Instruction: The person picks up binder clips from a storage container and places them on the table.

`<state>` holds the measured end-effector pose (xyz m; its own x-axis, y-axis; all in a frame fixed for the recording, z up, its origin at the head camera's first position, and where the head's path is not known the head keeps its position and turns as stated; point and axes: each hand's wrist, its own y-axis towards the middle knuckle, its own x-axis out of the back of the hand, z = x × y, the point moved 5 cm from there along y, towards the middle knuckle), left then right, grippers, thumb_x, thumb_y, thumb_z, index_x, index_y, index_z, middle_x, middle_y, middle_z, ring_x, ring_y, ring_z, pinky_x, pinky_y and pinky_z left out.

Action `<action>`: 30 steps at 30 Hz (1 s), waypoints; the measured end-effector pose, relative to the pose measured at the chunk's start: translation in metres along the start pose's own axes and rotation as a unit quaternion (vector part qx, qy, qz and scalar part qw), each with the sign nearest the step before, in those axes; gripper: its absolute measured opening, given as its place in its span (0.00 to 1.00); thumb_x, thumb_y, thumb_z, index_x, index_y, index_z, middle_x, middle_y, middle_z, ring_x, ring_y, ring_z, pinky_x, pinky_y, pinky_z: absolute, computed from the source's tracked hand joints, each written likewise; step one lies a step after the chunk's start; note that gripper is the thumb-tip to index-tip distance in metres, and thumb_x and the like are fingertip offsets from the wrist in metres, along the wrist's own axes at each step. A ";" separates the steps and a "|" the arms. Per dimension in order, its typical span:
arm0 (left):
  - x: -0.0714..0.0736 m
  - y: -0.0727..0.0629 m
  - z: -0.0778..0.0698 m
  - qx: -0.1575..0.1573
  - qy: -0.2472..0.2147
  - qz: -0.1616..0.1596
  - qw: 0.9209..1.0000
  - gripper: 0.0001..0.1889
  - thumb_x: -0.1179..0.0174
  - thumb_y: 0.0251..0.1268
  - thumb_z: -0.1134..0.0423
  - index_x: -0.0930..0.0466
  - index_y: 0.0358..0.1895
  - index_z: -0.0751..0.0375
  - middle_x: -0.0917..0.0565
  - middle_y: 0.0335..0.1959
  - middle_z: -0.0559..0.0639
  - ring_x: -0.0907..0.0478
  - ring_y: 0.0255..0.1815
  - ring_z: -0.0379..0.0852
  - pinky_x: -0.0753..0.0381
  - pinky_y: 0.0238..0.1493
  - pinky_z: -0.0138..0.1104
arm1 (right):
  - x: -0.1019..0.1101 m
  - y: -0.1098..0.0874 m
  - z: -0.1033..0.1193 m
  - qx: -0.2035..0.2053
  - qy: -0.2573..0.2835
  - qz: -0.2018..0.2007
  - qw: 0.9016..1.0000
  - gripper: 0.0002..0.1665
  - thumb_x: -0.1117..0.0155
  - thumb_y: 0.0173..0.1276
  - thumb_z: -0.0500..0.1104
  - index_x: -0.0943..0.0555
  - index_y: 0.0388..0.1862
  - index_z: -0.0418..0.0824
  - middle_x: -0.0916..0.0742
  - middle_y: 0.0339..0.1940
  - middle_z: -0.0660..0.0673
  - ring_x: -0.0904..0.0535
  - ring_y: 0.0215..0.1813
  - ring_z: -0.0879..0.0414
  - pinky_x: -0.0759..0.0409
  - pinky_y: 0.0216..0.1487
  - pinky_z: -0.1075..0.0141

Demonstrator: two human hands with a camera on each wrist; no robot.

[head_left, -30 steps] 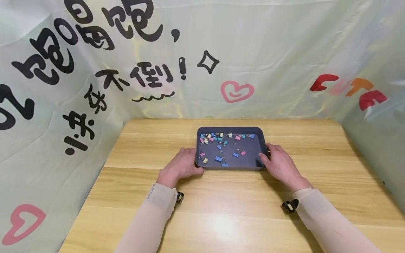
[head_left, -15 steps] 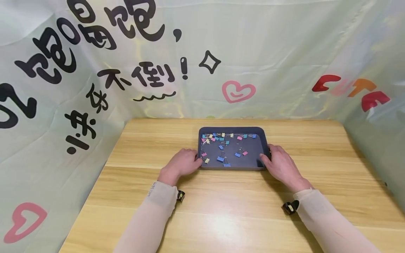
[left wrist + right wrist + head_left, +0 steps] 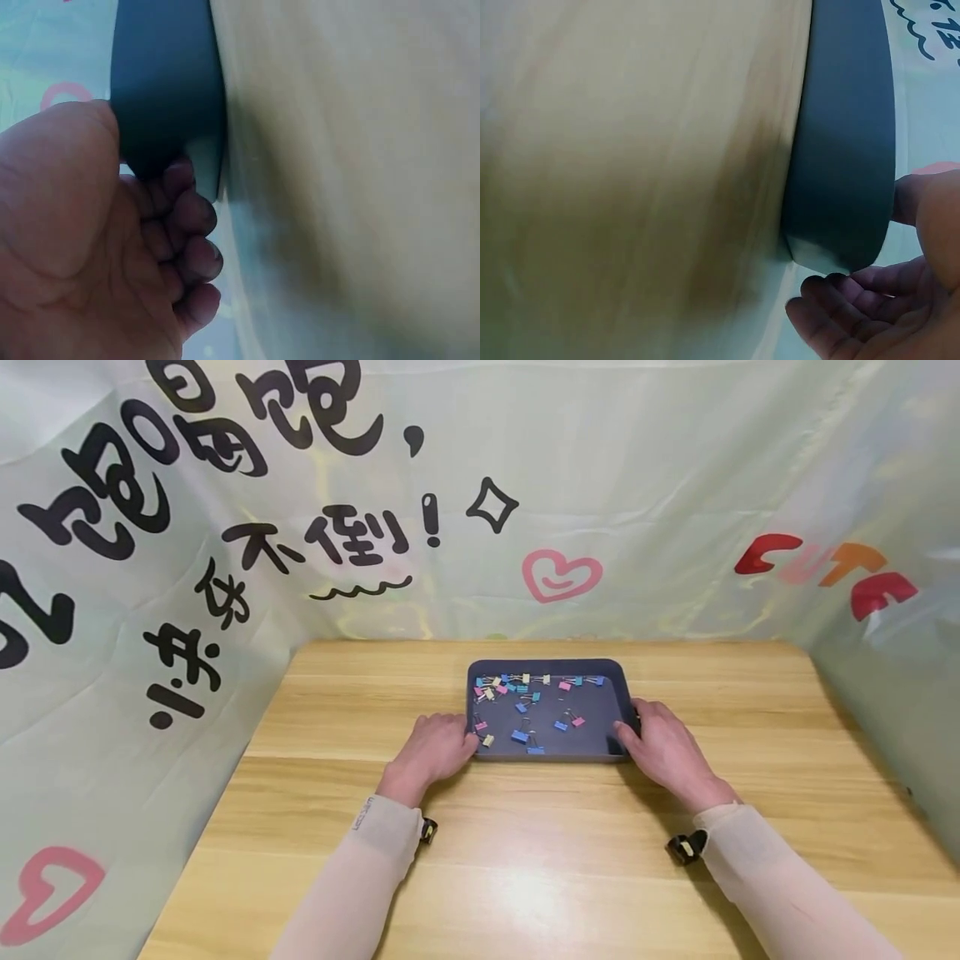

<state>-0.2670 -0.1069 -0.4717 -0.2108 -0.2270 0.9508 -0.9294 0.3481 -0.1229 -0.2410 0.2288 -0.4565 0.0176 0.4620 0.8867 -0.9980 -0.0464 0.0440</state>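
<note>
A dark blue-grey rectangular tray [image 3: 588, 743] sits on the wooden table, with several small binder clips in blue, teal, pink and pale yellow inside. Many clips crowd the tray's far left corner; a blue binder clip [image 3: 520, 737] lies near the front wall. My left hand [image 3: 435, 749] holds the near left corner, thumb at the rim and fingers curled against the outer wall in the left wrist view. On the right side, my right hand [image 3: 663, 745] grips the tray with its thumb over the rim. In the right wrist view its fingers are against the tray's outer end [image 3: 844, 135].
The light wooden table [image 3: 525, 843] runs back to a printed fabric backdrop [image 3: 660, 485], which also rises along both sides. Black lettering and a pink heart [image 3: 562, 577] are printed on it. Each sleeve cuff bears a small black wrist device [image 3: 685, 849].
My left thumb has moved from below the tray's near left corner up to its rim. The right hand keeps its hold, and the tray and clips stay practically in place.
</note>
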 end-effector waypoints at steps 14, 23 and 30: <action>-0.002 -0.002 0.003 0.023 -0.023 -0.010 0.999 0.30 0.56 0.80 0.49 0.27 0.74 0.67 0.18 0.67 0.60 0.23 0.64 0.59 0.31 0.74 0.54 | 0.015 0.022 0.050 0.123 -0.055 -0.055 0.989 0.12 0.38 0.77 0.39 0.13 0.49 0.32 0.12 0.41 0.35 0.16 0.41 0.41 0.16 0.48 0.43; -0.002 -0.002 0.002 0.018 -0.015 -0.011 1.000 0.30 0.57 0.80 0.50 0.27 0.72 0.69 0.18 0.64 0.60 0.25 0.58 0.57 0.29 0.72 0.53 | -0.002 0.045 0.056 0.121 -0.078 0.015 0.990 0.08 0.35 0.74 0.39 0.12 0.38 0.36 0.12 0.31 0.43 0.20 0.34 0.48 0.17 0.43 0.48; -0.006 0.000 0.001 0.015 -0.014 -0.010 1.000 0.29 0.56 0.79 0.51 0.26 0.70 0.70 0.17 0.60 0.60 0.25 0.54 0.56 0.28 0.70 0.53 | -0.017 0.052 0.057 0.059 -0.071 0.072 0.993 0.09 0.31 0.72 0.43 0.11 0.35 0.39 0.11 0.30 0.45 0.18 0.33 0.49 0.17 0.42 0.51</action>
<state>-0.2658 -0.1062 -0.4773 -0.1999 -0.2584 0.9451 -0.9418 0.3167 -0.1126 -0.2901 0.1678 -0.4434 -0.1087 0.3142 0.9431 -0.9768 -0.2100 -0.0426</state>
